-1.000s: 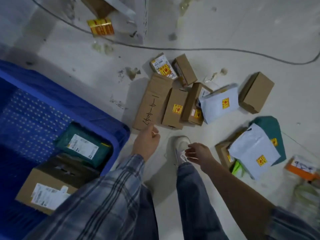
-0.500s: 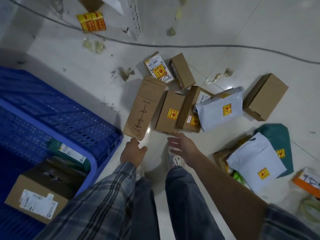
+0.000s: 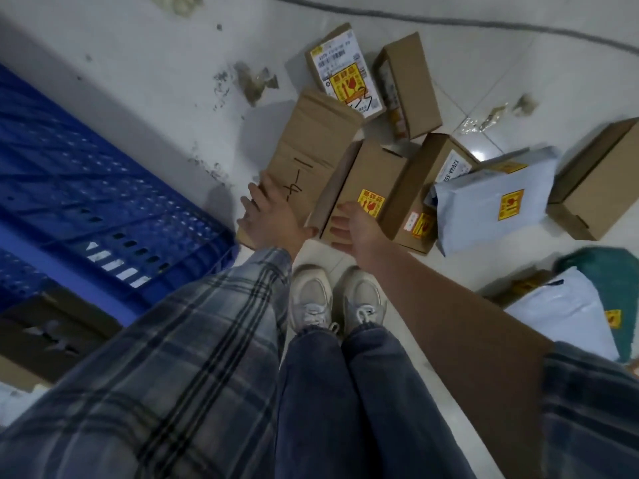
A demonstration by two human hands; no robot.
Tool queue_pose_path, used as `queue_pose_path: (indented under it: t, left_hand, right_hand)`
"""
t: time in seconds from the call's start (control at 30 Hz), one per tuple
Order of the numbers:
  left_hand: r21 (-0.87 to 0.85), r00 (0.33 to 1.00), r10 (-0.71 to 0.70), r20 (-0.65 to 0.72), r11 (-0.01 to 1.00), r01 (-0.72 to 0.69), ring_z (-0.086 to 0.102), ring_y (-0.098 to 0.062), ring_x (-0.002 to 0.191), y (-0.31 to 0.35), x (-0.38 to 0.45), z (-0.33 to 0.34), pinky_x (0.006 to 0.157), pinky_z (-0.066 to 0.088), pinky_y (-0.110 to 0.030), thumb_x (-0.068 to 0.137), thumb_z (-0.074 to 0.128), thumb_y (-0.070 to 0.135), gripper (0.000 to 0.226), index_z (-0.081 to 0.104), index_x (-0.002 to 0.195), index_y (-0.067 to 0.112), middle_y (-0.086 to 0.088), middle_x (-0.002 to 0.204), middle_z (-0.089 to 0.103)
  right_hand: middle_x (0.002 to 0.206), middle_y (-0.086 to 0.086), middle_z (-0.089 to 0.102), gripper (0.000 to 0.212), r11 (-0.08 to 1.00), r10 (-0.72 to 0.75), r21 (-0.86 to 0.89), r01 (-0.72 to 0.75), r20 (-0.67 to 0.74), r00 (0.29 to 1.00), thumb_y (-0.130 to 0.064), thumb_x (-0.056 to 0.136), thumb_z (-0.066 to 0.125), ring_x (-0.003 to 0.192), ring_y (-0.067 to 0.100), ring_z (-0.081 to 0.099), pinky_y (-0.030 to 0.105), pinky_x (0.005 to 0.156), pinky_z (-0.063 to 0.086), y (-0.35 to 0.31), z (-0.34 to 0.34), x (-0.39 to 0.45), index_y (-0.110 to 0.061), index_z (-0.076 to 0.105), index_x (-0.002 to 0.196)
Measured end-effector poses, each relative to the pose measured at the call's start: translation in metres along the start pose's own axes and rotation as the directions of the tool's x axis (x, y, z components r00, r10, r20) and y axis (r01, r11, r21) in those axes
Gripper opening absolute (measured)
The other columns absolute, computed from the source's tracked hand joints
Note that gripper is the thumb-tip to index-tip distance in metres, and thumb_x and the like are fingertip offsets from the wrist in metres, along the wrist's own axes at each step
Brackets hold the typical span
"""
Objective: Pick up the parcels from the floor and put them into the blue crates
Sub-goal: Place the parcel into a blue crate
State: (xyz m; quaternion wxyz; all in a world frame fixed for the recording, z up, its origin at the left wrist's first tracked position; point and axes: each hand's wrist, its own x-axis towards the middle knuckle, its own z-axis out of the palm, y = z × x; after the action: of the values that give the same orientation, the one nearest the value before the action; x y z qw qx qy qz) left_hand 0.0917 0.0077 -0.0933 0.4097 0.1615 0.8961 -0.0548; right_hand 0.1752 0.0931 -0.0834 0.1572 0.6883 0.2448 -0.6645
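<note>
1. The floor (image 3: 145,81) is pale tile, stained, with a dark cable (image 3: 484,24) across the far side.
2. A blue crate (image 3: 114,209) sits on the person's left; a brown box (image 3: 52,330) lies inside it near its rim.
3. A cluster of parcels lies on the floor just ahead of the shoes (image 3: 337,299), right of the crate.
4. The long box (image 3: 311,146), marked in pen, lies nearest the crate. The left hand (image 3: 269,219) is over its near end with fingers spread and fairly straight; whether it touches the cardboard I cannot tell. It holds nothing.
5. The stickered box (image 3: 371,181) lies just beside the long box, on its right. The right hand (image 3: 356,226) reaches to its near end, fingers loosely extended, fingertips at the box's edge by the yellow sticker; no grip shows.
6. A further brown box (image 3: 428,178) touches the stickered box, and a white mailer (image 3: 491,205) leans across it.
7. A big box (image 3: 601,174) lies at far right.
8. A labelled box (image 3: 345,70) and a narrow box (image 3: 411,84) lie beyond the long box.
9. A second white mailer (image 3: 560,305) lies on a green bag (image 3: 608,267), well to the right of the right hand.
</note>
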Motion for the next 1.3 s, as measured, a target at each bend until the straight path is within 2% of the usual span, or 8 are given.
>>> queue_pose_path:
  t: [0.23,0.37,0.5,0.67,0.9,1.0,1.07,1.3]
  left_hand:
    - [0.046,0.955,0.017,-0.295,0.999,-0.004,0.045,-0.036,0.119,-0.009,0.010,0.017,0.094,0.042,-0.046,0.056,0.084,0.045,0.127,0.009,0.151,0.009,-0.018,0.138,0.039]
    - [-0.272,0.977,0.024,-0.212,0.959,-0.082,0.038,-0.033,0.122,-0.019,-0.010,0.000,0.095,0.039,-0.046,0.059,0.077,0.051,0.110,0.020,0.147,0.017,-0.012,0.133,0.037]
    - [-0.899,0.986,-0.087,0.141,0.406,0.164,0.058,-0.015,0.107,-0.023,-0.045,-0.026,0.076,0.055,-0.024,0.067,0.079,0.028,0.078,0.042,0.136,0.023,0.000,0.127,0.050]
    - [-0.938,0.931,0.109,0.347,0.053,0.344,0.069,-0.019,0.101,-0.034,-0.095,-0.050,0.076,0.058,-0.029,0.087,0.061,0.017,0.046,0.050,0.131,0.020,-0.004,0.121,0.067]
    - [-0.914,0.875,0.282,0.392,0.223,0.338,0.072,-0.009,0.087,-0.020,-0.131,-0.100,0.063,0.057,-0.020,0.087,0.062,0.017,0.055,0.043,0.138,0.020,-0.004,0.119,0.066]
    - [-0.927,0.896,0.277,0.348,0.245,0.284,0.065,-0.014,0.104,-0.019,-0.132,-0.123,0.085,0.055,-0.032,0.074,0.074,0.035,0.086,0.029,0.146,0.024,-0.004,0.129,0.059]
    - [-0.941,0.920,0.237,0.311,0.213,0.263,0.059,-0.019,0.114,-0.020,-0.128,-0.136,0.099,0.047,-0.043,0.066,0.076,0.049,0.102,0.022,0.149,0.027,-0.001,0.127,0.061]
    - [-0.977,0.965,0.152,0.215,0.042,0.211,0.068,-0.011,0.078,-0.024,-0.135,-0.158,0.067,0.052,-0.026,0.075,0.068,0.042,0.078,0.037,0.141,0.013,0.010,0.078,0.071]
  right_hand:
    - [0.127,0.009,0.059,0.043,1.000,0.019,-0.004,-0.019,0.098,0.995,-0.033,0.100,0.031,0.117,0.026,0.056,0.040,0.093,0.048,0.015,0.009,0.013,-0.012,0.050,0.133]
    - [0.131,0.011,0.057,0.035,0.992,-0.050,-0.116,0.049,-0.007,0.999,-0.027,0.095,0.050,0.119,0.025,0.055,0.037,0.094,0.051,0.011,0.003,0.003,-0.012,0.053,0.126]
    - [0.141,0.003,0.047,0.092,0.967,-0.144,-0.208,0.148,0.038,0.989,-0.044,0.065,0.080,0.126,0.025,0.048,0.038,0.105,0.041,0.006,-0.025,-0.026,-0.020,0.036,0.142]
    - [0.139,0.006,0.051,0.114,0.986,-0.029,-0.146,0.079,0.314,0.949,-0.052,0.045,0.083,0.124,0.026,0.051,0.048,0.108,0.036,-0.010,-0.056,-0.066,-0.032,0.029,0.144]
    - [0.118,0.008,0.067,0.092,0.968,-0.055,-0.204,0.148,0.400,0.915,-0.032,0.063,0.080,0.111,0.028,0.063,0.052,0.099,0.047,-0.020,-0.065,-0.121,-0.032,0.033,0.142]
    - [0.119,0.010,0.066,0.089,0.955,-0.079,-0.230,0.186,0.407,0.910,-0.033,0.062,0.078,0.113,0.029,0.062,0.055,0.102,0.043,-0.026,-0.069,-0.141,-0.030,0.036,0.141]
    - [0.122,0.011,0.065,0.098,0.941,-0.051,-0.278,0.191,0.442,0.896,-0.035,0.056,0.079,0.115,0.031,0.060,0.055,0.104,0.041,-0.029,-0.071,-0.148,-0.028,0.033,0.143]
    - [0.133,0.008,0.056,0.097,0.855,-0.111,-0.395,0.336,0.494,0.862,-0.033,0.065,0.081,0.118,0.024,0.058,0.046,0.104,0.043,-0.041,-0.071,-0.180,-0.025,0.028,0.146]
